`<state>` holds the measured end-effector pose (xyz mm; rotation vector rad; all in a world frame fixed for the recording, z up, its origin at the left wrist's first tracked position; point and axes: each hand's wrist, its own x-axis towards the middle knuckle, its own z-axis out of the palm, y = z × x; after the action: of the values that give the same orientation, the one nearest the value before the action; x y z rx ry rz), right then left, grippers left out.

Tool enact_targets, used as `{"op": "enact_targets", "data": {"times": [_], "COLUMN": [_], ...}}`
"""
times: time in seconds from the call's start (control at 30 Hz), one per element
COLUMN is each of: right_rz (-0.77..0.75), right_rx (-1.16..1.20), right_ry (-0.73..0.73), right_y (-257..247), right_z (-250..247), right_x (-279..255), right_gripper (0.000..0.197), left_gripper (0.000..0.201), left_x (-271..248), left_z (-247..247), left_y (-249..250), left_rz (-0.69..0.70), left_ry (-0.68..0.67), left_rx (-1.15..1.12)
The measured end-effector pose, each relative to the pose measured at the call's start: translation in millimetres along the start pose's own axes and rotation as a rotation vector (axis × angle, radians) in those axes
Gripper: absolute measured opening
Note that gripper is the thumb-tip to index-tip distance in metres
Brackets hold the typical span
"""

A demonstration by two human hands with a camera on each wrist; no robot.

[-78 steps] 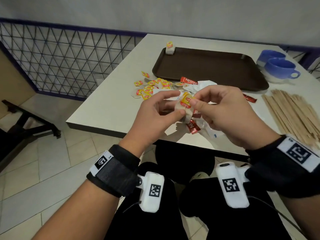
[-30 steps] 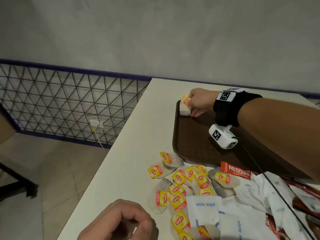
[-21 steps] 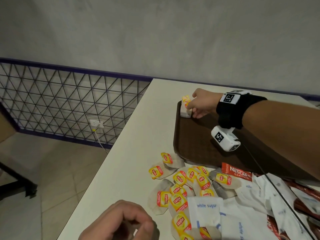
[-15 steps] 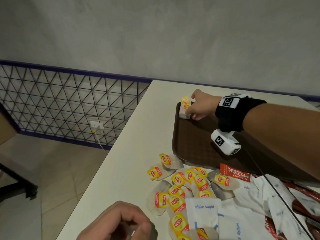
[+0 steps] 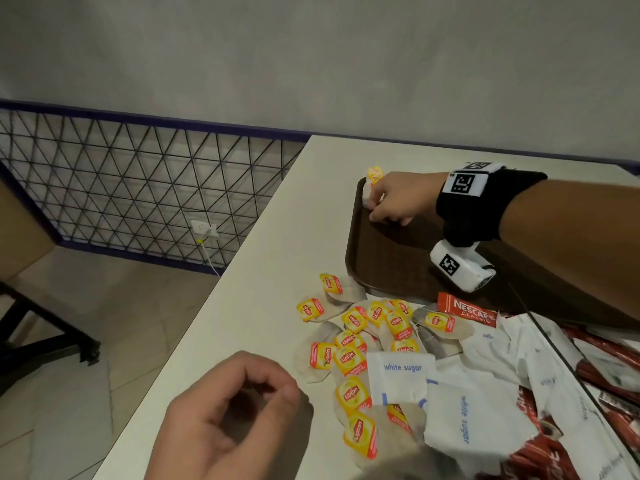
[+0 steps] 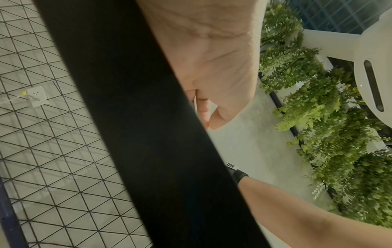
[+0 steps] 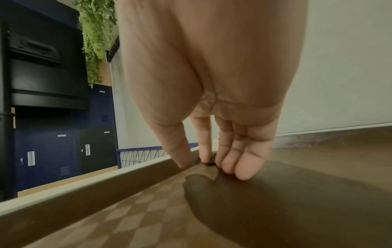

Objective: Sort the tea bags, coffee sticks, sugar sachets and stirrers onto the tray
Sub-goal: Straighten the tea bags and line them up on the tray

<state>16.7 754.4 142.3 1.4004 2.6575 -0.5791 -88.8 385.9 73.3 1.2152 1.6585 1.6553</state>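
While the right hand (image 5: 394, 199) reaches to the far left corner of the brown tray (image 5: 391, 261), in the upper right of the head view, it sets down a small stack of tea bags (image 5: 372, 183). Its fingers (image 7: 244, 166) point down and touch the tray floor beside the rim, but the wrist view hides the stack, so I cannot tell if they pinch it or have let go. The corner is likely used so the stack leans on the rim and stays neat.

The left hand (image 5: 228, 417) waits low in the frame at the near edge of the counter (image 5: 263, 292). Its fingers are curled in with the thumb touching them, and nothing shows inside.

Most things are not sorted yet. A heap of yellow Lipton tea bags (image 5: 353, 337) lies on the counter just in front of the tray. White sugar sachets (image 5: 401, 375) lie over some of them at the lower right. A red Nescafe coffee stick (image 5: 465, 310) rests at the tray's near edge. No stirrers are in view.
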Motion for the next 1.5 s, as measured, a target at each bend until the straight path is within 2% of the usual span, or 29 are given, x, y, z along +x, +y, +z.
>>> {"op": "enact_targets", "data": {"times": [0.1, 0.17, 0.2, 0.27, 0.33, 0.43, 0.5, 0.7, 0.97, 1.07, 1.2, 1.33, 1.4, 1.5], "right_rz": [-0.060, -0.193, -0.269, -0.393, -0.451, -0.464, -0.461, -0.422, -0.429, -0.456, -0.418, -0.396, -0.378, -0.324], "right_rx": [-0.049, -0.073, -0.073, -0.097, -0.231, -0.449, -0.507, -0.528, -0.492, -0.377, -0.025, 0.493, 0.637, 0.819], "right_ry": [0.057, 0.123, 0.107, -0.037, -0.194, -0.275, -0.260, -0.212, -0.108, 0.020, 0.155, 0.105, 0.048, 0.061], "right_y": [-6.4, -20.0, -30.1, -55.1, -78.4, -102.1, -110.7, -119.0, -118.6, -118.1, -105.8, -77.9, -61.3, -37.2], "right_z": [-2.3, -4.5, -4.1, 1.6, 12.9, 29.7, 35.8, 47.9, 43.1, 24.3, 1.1, 12.1, 34.4, 80.3], "right_x": [-12.9, -32.3, -43.2, -66.6, -83.0, -92.8, -95.4, -105.5, -115.7, -137.0, -196.0, -275.5, -309.2, -346.2], "right_gripper": [0.021, 0.020, 0.021, 0.026, 0.036, 0.041, 0.039, 0.040, 0.020, 0.016, 0.016, 0.022, 0.027, 0.025], "left_gripper": [0.036, 0.036, 0.033, 0.020, 0.011, 0.004, 0.018, 0.019, 0.016, 0.018, 0.018, 0.004, 0.009, 0.022], "left_x": [0.2, -1.7, -3.3, -4.5, -4.9, -4.6, -3.9, -2.7, -1.0, -0.3, -2.7, -17.4, -36.4, -67.2], "left_z": [-0.6, 0.1, 0.3, 1.5, 1.0, -2.5, -4.1, -3.5, -3.5, -4.2, -3.6, 1.4, 12.9, 40.8], "left_y": [1.1, 6.7, 8.8, 12.6, 12.9, 13.2, 9.4, 6.7, 4.6, 3.4, 9.2, 21.1, 31.8, 47.2], "left_rz": [-0.041, -0.062, -0.068, -0.115, -0.125, -0.108, -0.090, -0.109, -0.112, -0.083, -0.063, -0.027, 0.012, 0.083], "left_ry": [-0.016, -0.008, -0.026, -0.031, -0.038, -0.049, -0.039, -0.026, -0.036, -0.034, -0.013, 0.011, -0.063, -0.303], "left_rx": [-0.004, -0.018, -0.028, -0.023, 0.004, 0.015, 0.059, 0.061, 0.025, 0.030, -0.040, -0.182, -0.243, -0.188]}}
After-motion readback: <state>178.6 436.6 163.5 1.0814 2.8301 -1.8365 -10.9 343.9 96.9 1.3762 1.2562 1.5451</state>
